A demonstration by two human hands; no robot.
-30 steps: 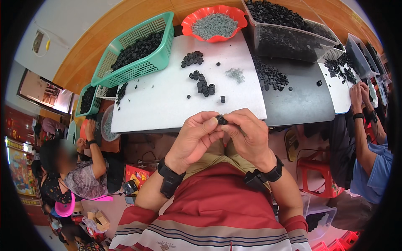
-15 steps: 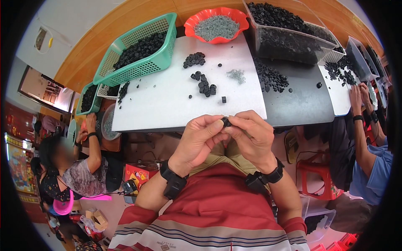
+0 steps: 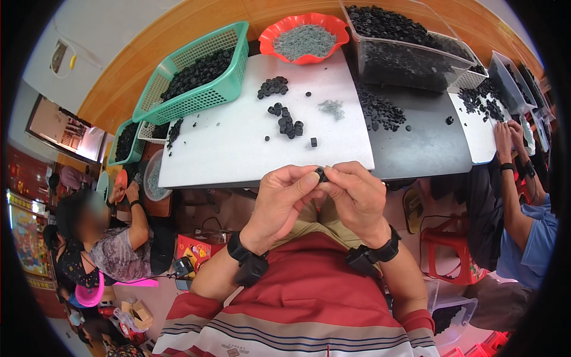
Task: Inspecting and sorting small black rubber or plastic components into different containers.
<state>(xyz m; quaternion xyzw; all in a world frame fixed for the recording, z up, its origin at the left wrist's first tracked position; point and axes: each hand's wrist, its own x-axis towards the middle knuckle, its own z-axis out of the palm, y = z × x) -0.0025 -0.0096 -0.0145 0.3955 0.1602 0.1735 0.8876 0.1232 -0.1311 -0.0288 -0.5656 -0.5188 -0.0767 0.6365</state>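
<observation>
The left hand (image 3: 284, 199) is pinching a small black part (image 3: 322, 174) with its thumb and fingertips. The right hand (image 3: 355, 196) is pinching the same part from the other side. So both grips are closing on that one little piece, and it is sitting right between the fingertips of the two hands, mostly hidden by them. It is being held up in the air, just in front of the near edge of the white table (image 3: 238, 143), not resting on it.

The part is tiny, and only the fingertips are holding it. If one hand is squeezing too softly or twisting too hard, the piece could be slipping out. Then it would likely be falling past the table edge, onto the lap or the floor, where it could be hard to find.

Farther back on the table, a little heap of black parts (image 3: 286, 121) is lying. To the right, a red bowl (image 3: 304, 37) is holding grey bits.
</observation>
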